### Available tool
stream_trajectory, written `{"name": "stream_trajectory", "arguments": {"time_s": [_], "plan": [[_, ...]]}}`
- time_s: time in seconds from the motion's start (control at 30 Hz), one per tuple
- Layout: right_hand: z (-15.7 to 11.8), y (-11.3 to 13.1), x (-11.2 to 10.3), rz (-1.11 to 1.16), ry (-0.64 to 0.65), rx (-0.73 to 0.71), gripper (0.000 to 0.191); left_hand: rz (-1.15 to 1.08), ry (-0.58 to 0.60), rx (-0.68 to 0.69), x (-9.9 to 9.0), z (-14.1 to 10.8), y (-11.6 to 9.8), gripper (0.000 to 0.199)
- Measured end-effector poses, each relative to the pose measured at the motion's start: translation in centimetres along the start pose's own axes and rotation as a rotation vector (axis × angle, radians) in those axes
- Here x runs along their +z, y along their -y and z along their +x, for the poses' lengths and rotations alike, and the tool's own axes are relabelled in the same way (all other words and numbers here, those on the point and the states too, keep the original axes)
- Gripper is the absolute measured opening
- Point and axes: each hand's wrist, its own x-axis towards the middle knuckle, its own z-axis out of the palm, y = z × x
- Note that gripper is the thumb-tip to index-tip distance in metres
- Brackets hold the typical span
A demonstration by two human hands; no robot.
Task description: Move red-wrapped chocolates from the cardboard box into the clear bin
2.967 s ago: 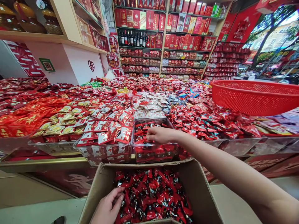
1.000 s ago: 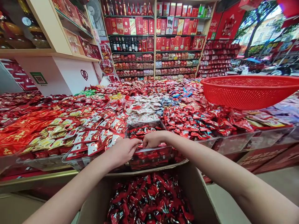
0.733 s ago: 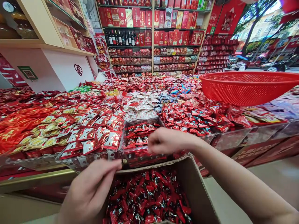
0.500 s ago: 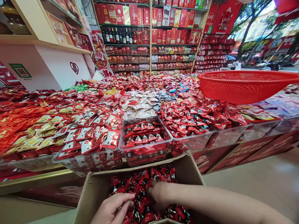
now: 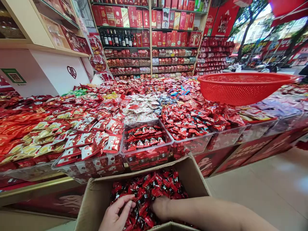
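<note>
A cardboard box [image 5: 199, 183] stands open in front of me, with many small red-and-black wrapped candies [image 5: 158, 181] inside. My left hand [image 5: 117, 213] is at the box's left side, thumb and forefinger closed together at the edge of a wrapped candy. Deep among the candies is my right hand [image 5: 160, 207]; its fingers are hidden under the wrappers. Just beyond the box sits a clear plastic bin [image 5: 148, 150], partly filled with similar red packets laid in rows.
A red plastic basket [image 5: 240, 91] rests on the candy heaps at the right. White-and-red packets [image 5: 89, 144] fill the bin to the left, and red packets [image 5: 187, 118] heap up on the right. Shelves [image 5: 151, 38] with boxes and bottles stand behind. Tiled floor [image 5: 252, 183] lies at right.
My right hand has sunk deeper into the candies, and its forearm has swung lower. My left hand has shifted slightly, staying at the box's left side. The view has turned a little right.
</note>
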Motion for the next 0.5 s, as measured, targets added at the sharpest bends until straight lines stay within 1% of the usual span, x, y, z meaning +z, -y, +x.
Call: {"name": "stream_trajectory", "arguments": {"time_s": [0.1, 0.13, 0.17, 0.23, 0.3, 0.4, 0.5], "plan": [[-0.8, 0.7, -0.5, -0.12, 0.05, 0.048, 0.064, 0.022, 0.002, -0.004, -0.1, 0.1, 0.2, 0.026], [-1.2, 0.9, -0.8, -0.146, 0.063, 0.032, 0.067, 0.028, 0.001, -0.007, -0.1, 0.1, 0.2, 0.026], [-1.5, 1.2, -1.1, -0.166, 0.085, 0.003, 0.065, 0.033, -0.002, -0.009, -0.1, 0.0, 0.2, 0.026], [-2.0, 1.5, -1.5, -0.205, 0.154, -0.056, 0.053, 0.041, 0.0, -0.011, 0.0, 0.0, 0.2, 0.026], [-2.0, 1.6, -1.8, -0.257, 0.202, -0.103, 0.047, 0.041, 0.007, -0.004, 0.0, 0.0, 0.2, 0.026], [-1.7, 1.6, -2.4, -0.373, 0.195, -0.163, 0.045, 0.039, -0.013, 0.008, -0.2, 0.1, 0.6, 0.025], [-2.1, 2.1, -3.9, -0.475, 0.14, -0.165, 0.032, 0.025, -0.09, -0.003, -0.3, 0.1, 0.9, 0.026]]}}
